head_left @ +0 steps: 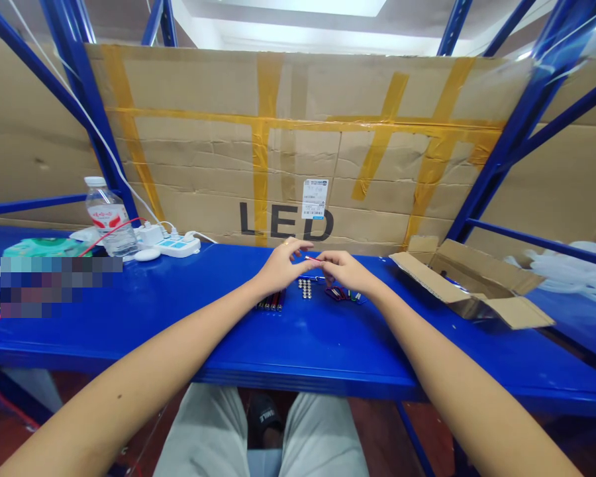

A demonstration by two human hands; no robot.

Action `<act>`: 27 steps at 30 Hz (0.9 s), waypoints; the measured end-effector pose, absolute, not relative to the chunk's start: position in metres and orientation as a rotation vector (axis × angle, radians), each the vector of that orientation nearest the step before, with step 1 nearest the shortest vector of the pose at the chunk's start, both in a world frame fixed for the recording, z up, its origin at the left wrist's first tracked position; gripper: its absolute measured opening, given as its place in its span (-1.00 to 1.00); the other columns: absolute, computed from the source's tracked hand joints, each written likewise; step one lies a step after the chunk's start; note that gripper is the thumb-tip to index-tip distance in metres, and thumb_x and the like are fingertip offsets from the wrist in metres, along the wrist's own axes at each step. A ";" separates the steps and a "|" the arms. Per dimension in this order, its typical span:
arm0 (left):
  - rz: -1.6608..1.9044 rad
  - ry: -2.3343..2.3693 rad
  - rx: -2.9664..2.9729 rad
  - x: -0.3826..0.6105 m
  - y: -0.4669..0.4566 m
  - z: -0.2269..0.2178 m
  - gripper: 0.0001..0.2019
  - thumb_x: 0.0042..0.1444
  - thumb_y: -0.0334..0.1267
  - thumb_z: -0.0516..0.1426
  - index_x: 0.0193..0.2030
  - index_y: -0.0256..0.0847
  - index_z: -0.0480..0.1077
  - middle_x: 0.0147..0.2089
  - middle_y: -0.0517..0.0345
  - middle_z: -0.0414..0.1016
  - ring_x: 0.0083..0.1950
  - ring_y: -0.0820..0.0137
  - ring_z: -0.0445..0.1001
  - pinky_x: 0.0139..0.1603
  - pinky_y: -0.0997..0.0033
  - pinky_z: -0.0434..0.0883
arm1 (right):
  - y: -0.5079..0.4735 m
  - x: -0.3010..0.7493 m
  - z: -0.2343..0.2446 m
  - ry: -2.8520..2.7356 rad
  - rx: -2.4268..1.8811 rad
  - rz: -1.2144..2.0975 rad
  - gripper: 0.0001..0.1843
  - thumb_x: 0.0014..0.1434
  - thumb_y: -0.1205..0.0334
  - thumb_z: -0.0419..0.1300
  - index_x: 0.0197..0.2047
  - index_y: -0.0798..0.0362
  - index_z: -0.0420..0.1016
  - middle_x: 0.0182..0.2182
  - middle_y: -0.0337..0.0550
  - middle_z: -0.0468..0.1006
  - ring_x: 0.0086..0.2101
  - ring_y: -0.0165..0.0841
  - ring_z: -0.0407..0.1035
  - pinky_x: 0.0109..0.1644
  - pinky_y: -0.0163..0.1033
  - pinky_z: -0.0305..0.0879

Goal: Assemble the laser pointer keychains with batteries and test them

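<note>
My left hand [283, 266] and my right hand [346, 270] meet over the blue table, fingertips close together. Between them is a thin, small red piece [312, 259], pinched by both hands and partly covered by fingers; its exact kind is too small to tell. Below the left wrist lies a row of slim dark tubes with metal ends [273, 305], partly hidden by the forearm. Small silver round pieces [306, 289] stand in short rows under the hands. Several coloured carabiner-like clips [342, 294] lie beneath my right hand, and a thin metallic rod [312, 278] shows behind the silver pieces.
An open cardboard box [471, 278] stands on the right of the blue table [298, 351]. At the left are a water bottle [110, 218], a white power strip [176, 245] and a green packet [44, 248]. A taped cardboard sheet [203, 172] and blue posts [511, 132] bound the back.
</note>
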State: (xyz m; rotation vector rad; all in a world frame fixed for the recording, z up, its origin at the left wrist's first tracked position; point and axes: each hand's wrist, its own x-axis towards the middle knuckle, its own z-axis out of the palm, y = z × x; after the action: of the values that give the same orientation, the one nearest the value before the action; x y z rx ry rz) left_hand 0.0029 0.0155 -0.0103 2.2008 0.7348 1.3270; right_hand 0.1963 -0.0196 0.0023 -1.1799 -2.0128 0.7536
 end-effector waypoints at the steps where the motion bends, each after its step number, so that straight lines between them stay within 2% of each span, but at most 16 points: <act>1: 1.342 0.727 2.038 0.002 0.018 -0.008 -0.63 0.12 -0.03 0.21 -0.04 -0.24 0.50 -0.05 -0.06 0.50 -0.09 0.28 0.44 -0.04 0.26 0.36 | -0.019 0.197 0.002 -1.984 -1.211 0.740 -0.80 0.20 0.20 0.03 -0.34 0.09 0.40 -0.69 -0.34 0.32 -0.62 -0.39 0.29 -0.46 -0.29 0.20; 4: 1.294 0.629 1.556 -0.003 0.028 -0.002 -0.50 0.28 0.09 -0.03 -0.11 -0.33 0.50 -0.10 -0.16 0.55 -0.11 0.25 0.49 -0.08 0.27 0.38 | -0.016 0.201 0.002 -1.952 -1.267 0.686 -0.78 0.23 0.19 0.02 -0.28 0.11 0.43 -0.71 -0.34 0.31 -0.65 -0.40 0.26 -0.49 -0.29 0.18; 8: 1.239 0.546 1.240 -0.012 0.033 0.005 -0.39 0.32 0.11 -0.16 -0.16 -0.39 0.51 -0.10 -0.23 0.56 -0.11 0.24 0.52 -0.05 0.27 0.39 | -0.014 0.203 0.001 -1.933 -1.264 0.687 -0.76 0.24 0.15 0.03 -0.24 0.12 0.45 -0.68 -0.33 0.32 -0.66 -0.41 0.25 -0.51 -0.29 0.19; 27: 1.182 0.566 1.158 -0.010 0.029 0.004 -0.39 0.30 0.12 -0.13 -0.19 -0.42 0.51 -0.14 -0.26 0.57 -0.13 0.21 0.54 -0.05 0.28 0.42 | -0.017 0.205 0.007 -1.987 -1.267 0.578 -0.74 0.21 0.12 0.04 -0.34 0.10 0.44 -0.66 -0.31 0.34 -0.65 -0.42 0.25 -0.50 -0.28 0.18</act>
State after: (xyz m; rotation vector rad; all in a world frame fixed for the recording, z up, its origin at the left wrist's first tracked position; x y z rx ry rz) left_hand -0.0103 0.0291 0.0040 1.1584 0.5656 1.1820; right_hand 0.2047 -0.0174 0.0069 -1.2671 -1.9874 0.5778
